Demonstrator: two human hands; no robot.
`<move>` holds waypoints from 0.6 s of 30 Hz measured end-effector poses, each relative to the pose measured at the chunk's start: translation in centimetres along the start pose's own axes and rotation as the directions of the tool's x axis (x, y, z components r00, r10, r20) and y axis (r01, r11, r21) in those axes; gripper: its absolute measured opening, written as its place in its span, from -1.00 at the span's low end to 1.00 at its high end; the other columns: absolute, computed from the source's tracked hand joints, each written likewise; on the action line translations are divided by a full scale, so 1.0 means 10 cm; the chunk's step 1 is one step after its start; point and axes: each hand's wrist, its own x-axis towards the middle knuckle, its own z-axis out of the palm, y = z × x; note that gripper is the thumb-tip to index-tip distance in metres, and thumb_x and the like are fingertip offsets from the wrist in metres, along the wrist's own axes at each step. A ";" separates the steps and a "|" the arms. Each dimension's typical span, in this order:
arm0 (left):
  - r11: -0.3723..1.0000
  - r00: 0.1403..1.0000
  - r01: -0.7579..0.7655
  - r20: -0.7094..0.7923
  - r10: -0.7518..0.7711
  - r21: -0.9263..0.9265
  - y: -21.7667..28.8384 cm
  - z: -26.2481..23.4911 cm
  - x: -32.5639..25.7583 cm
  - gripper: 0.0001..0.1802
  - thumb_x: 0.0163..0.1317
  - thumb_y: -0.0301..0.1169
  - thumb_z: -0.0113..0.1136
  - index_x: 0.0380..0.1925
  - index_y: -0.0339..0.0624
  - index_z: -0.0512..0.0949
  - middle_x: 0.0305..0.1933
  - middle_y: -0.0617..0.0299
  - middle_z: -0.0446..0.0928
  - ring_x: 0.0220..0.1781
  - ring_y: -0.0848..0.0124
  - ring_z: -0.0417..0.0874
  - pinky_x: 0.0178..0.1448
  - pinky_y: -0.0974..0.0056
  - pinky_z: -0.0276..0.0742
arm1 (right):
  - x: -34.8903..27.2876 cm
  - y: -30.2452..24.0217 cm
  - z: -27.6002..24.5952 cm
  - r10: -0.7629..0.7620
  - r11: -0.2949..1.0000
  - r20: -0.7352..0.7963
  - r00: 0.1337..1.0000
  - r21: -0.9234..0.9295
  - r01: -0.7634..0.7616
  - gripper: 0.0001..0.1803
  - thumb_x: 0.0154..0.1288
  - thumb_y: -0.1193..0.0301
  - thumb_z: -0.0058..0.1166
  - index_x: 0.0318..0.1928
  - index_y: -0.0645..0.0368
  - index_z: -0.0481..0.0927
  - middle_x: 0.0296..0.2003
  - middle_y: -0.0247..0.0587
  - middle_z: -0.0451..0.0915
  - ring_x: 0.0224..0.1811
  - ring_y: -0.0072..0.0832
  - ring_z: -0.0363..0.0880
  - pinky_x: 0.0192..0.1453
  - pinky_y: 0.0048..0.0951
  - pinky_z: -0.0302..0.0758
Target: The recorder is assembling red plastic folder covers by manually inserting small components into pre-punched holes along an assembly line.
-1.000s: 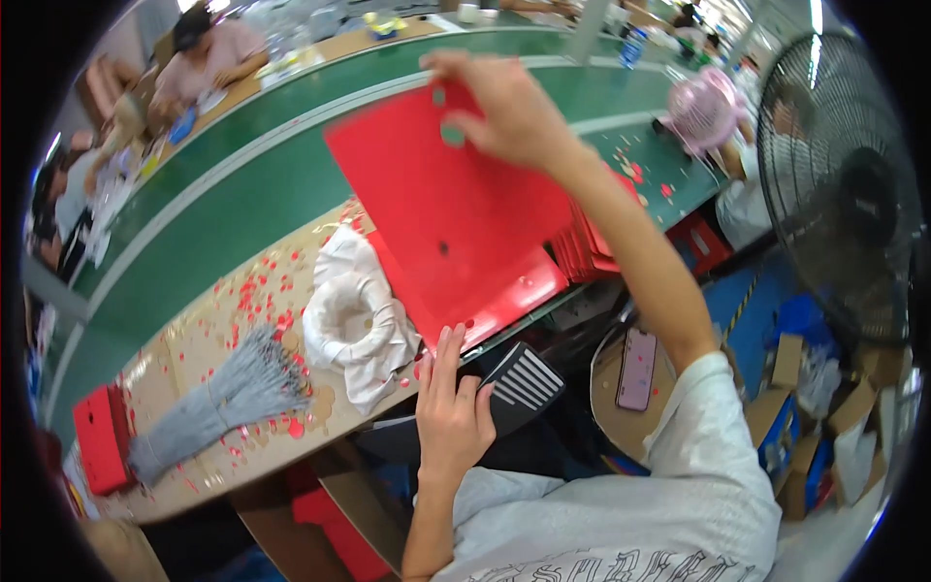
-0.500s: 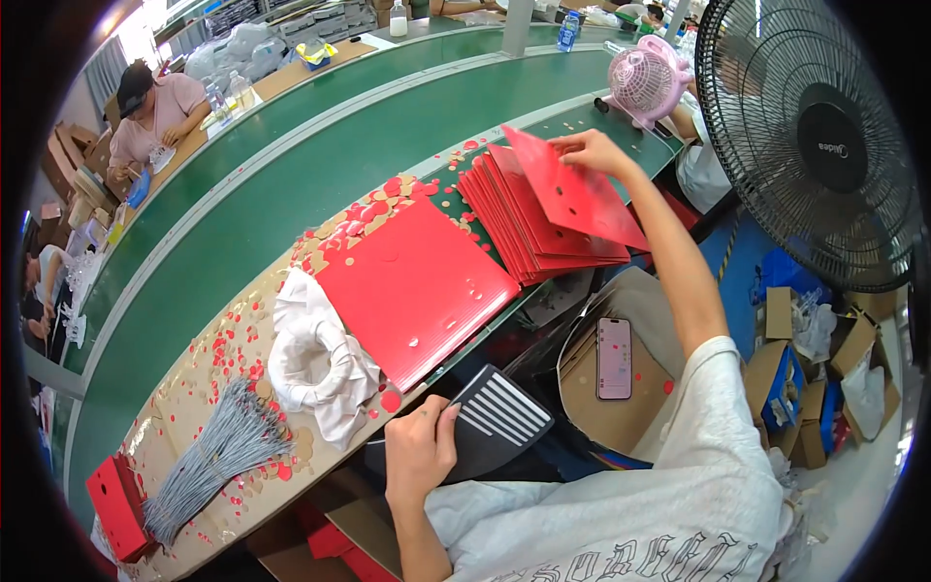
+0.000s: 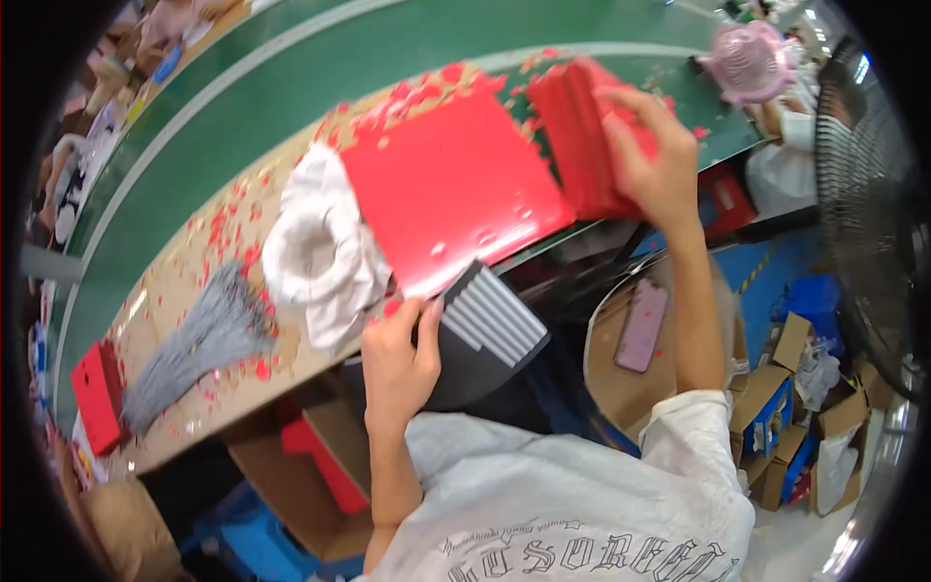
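My right hand [image 3: 655, 155] is blurred at the right end of a stack of flat red paper bags [image 3: 574, 145], its thumb on the near side and its fingers over the top. A large glossy red sheet or pile [image 3: 456, 184] lies left of that stack. My left hand [image 3: 400, 354] is closed at the table's front edge, beside a black item with white stripes [image 3: 499, 320]; whether it holds this or something else is hidden. A bunched white cloth [image 3: 315, 254] lies beyond the left hand, with a bundle of grey cords [image 3: 202, 339] farther left.
Red and tan paper dots [image 3: 412, 102] litter the table. A small red stack with holes [image 3: 97, 398] sits at the far left. Below right, a phone [image 3: 642, 325] lies inside a bin [image 3: 599, 354]. A pink fan [image 3: 749, 63] and a large black fan [image 3: 868, 223] stand right.
The red bag my right hand held tilted above the stack is now down against it, and the hand with it. My left hand stays by the striped item. The whole view has shifted.
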 end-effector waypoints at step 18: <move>0.958 0.971 0.181 -0.117 -0.210 -0.220 -0.24 -0.13 0.16 -0.68 0.46 -0.40 0.12 -0.49 -0.35 0.46 -0.67 0.33 0.18 -0.54 0.58 0.12 -0.47 0.27 0.04 | -1.14 -0.94 0.85 -0.362 0.829 0.247 0.899 0.525 0.190 -0.81 -0.03 0.55 0.38 -0.33 0.25 0.69 -0.11 -0.24 0.67 -0.04 -0.23 0.66 -0.02 -0.26 0.63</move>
